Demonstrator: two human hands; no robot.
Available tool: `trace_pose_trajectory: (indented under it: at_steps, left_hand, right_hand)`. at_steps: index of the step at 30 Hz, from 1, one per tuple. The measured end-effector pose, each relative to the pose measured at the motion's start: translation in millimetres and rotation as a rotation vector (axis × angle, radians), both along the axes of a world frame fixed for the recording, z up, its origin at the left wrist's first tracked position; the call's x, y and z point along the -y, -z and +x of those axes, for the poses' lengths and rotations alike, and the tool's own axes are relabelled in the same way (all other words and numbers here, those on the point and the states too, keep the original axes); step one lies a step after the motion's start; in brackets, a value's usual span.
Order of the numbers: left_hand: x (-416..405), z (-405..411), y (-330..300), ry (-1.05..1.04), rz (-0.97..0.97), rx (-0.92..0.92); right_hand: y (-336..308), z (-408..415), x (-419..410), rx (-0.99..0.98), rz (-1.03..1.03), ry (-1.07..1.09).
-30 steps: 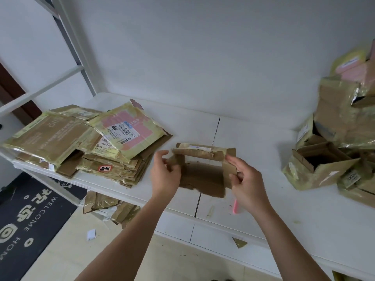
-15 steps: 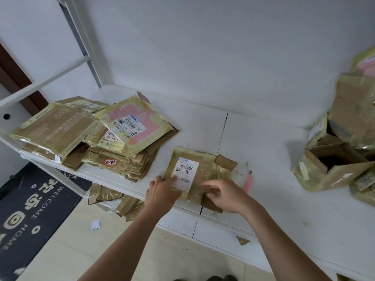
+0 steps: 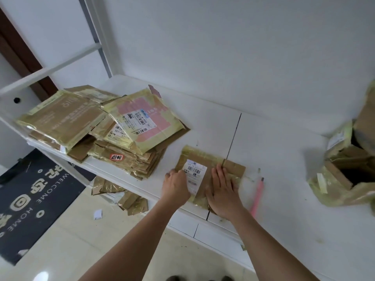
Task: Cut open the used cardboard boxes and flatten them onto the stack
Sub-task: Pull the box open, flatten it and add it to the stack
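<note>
Right hand (image 3: 222, 189) lies flat, fingers straight, pressing the flattened box (image 3: 209, 171) onto the white desk (image 3: 284, 159). Left hand (image 3: 176, 186) fingers curl at the box's left edge; grip there unclear. Pink cutter (image 3: 257, 196) just right of box. Stack (image 3: 113, 134) sits left, uncut boxes (image 3: 343, 175) far right.

A white table (image 3: 274, 151) fills the middle, its top split by a thin dark seam running front to back. Directly behind the table rises a plain white wall (image 3: 223, 47). Left of the table stands a white metal frame (image 3: 60, 65), with a dark brown door edge (image 3: 18, 55) beyond it. Below the table's front edge lies a glossy cream tiled floor (image 3: 71, 240), and left of that a dark doormat (image 3: 34, 199) printed "WELCOME HOME". The light is soft and even.
</note>
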State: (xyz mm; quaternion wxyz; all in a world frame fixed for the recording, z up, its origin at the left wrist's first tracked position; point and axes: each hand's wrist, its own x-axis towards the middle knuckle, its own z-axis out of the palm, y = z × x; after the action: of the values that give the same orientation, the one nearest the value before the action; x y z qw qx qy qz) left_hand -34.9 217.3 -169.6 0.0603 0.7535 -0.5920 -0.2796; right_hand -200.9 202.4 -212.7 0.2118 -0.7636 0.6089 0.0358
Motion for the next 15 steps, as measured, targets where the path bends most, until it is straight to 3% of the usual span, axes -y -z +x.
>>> trace_pose_trajectory:
  at_steps: [5,8,10,13,15]
  left_hand:
    - [19,-4,-18,-0.295,-0.077,-0.100]
    - [22,-6,-30,-0.324,-0.071,-0.194]
    - [20,-9,-38,-0.311,-0.101,-0.263]
    - [20,-14,-55,-0.220,-0.213,-0.384]
    - [22,-14,-72,-0.143,-0.314,-0.415]
  right_hand:
    - [-4,-5,3,0.055,0.038,-0.022]
    - [-27,-20,7,0.325,0.060,0.008]
    - [-47,-32,8,0.435,-0.141,0.076]
    - [-75,-49,16,0.267,-0.525,0.174]
    - [-94,-58,24,0.270,-0.506,0.175]
